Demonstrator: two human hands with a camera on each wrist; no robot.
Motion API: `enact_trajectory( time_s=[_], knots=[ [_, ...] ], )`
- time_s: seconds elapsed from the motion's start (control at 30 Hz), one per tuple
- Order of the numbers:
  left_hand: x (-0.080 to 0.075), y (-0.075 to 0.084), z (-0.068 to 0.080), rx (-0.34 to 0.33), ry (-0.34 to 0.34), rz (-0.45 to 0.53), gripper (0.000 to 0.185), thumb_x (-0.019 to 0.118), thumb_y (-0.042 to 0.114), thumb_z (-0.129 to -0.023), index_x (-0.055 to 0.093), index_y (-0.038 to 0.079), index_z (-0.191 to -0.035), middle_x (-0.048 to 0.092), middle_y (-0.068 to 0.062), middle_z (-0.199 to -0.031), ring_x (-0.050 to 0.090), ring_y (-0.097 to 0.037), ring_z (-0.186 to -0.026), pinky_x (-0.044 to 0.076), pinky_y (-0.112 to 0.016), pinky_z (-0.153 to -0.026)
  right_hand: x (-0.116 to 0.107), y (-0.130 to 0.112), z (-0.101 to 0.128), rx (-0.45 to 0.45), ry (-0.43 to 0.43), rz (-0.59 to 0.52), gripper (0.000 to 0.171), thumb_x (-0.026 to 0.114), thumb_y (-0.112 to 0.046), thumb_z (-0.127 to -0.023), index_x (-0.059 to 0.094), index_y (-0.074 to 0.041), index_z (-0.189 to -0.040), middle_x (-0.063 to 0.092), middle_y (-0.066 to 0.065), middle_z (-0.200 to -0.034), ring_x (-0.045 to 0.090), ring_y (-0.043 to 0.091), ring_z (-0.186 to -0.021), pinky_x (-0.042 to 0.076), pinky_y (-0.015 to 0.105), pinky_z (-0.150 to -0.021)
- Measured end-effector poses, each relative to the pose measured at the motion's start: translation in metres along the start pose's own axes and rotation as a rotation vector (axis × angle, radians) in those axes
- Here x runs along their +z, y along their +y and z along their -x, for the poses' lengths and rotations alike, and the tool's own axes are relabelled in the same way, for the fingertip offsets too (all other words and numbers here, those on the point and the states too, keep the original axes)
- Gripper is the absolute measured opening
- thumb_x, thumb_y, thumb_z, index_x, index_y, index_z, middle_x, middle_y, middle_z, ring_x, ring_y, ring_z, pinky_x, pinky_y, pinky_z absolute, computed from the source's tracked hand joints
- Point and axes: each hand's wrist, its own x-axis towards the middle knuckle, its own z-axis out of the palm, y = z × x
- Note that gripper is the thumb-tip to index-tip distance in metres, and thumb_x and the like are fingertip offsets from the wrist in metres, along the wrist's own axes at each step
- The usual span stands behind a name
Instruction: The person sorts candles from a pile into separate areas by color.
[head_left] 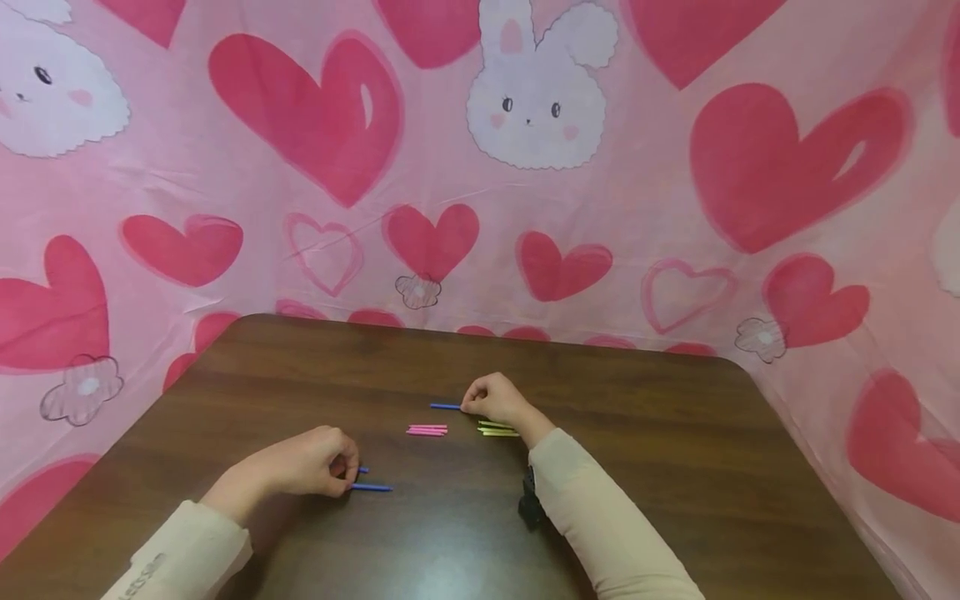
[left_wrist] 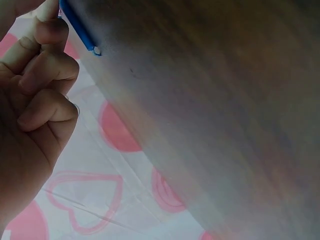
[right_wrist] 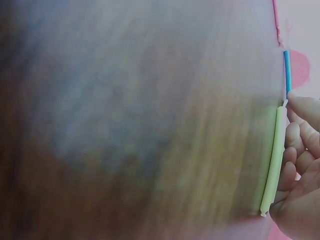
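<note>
On the left of the brown table, my left hand (head_left: 318, 461) pinches the end of a thin blue candle (head_left: 372, 487) between thumb and fingertips. Just behind it lies a second blue stick (head_left: 363, 470), partly hidden by the fingers. Farther back, my right hand (head_left: 495, 398) pinches the right end of another blue candle (head_left: 444, 407), which points left. Under that wrist lie several yellow-green candles (head_left: 495, 431); one yellow-green candle (right_wrist: 274, 155) shows close beside the curled fingers in the right wrist view. A small bunch of pink candles (head_left: 427, 431) lies between the two hands.
The dark wooden table (head_left: 450, 533) has rounded far corners. A pink cloth (head_left: 442, 183) with hearts and rabbits hangs behind and along its sides. A black device (head_left: 531, 504) sits under the right sleeve.
</note>
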Motion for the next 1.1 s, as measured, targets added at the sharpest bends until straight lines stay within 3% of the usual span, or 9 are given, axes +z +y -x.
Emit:
enact_trajectory(
  time_s=[0.37,1.1],
  knots=[
    [-0.001,0.004,-0.006,0.0,-0.018,-0.003,0.02,0.072,0.006,-0.076,0.063,0.023,-0.069,0.046,0.016,-0.062,0.041,0.003,-0.059,0.035,-0.017,-0.055,-0.006,0.008,0.009,0.031,0.016,-0.002,0.008,0.075,-0.008,-0.085,0.072,-0.003,-0.08,0.06,0.002,-0.068,0.046,0.01,-0.065,0.04,0.023,-0.06],
    [-0.006,-0.01,0.035,-0.017,0.092,0.028,0.02,0.074,0.008,-0.076,0.062,0.023,-0.074,0.043,0.018,-0.065,0.039,0.006,-0.058,0.034,-0.017,-0.051,-0.01,-0.002,0.015,0.006,0.014,-0.078,0.008,0.073,-0.013,-0.089,0.075,-0.005,-0.091,0.07,0.007,-0.089,0.054,0.012,-0.078,0.047,0.025,-0.07]
  ],
)
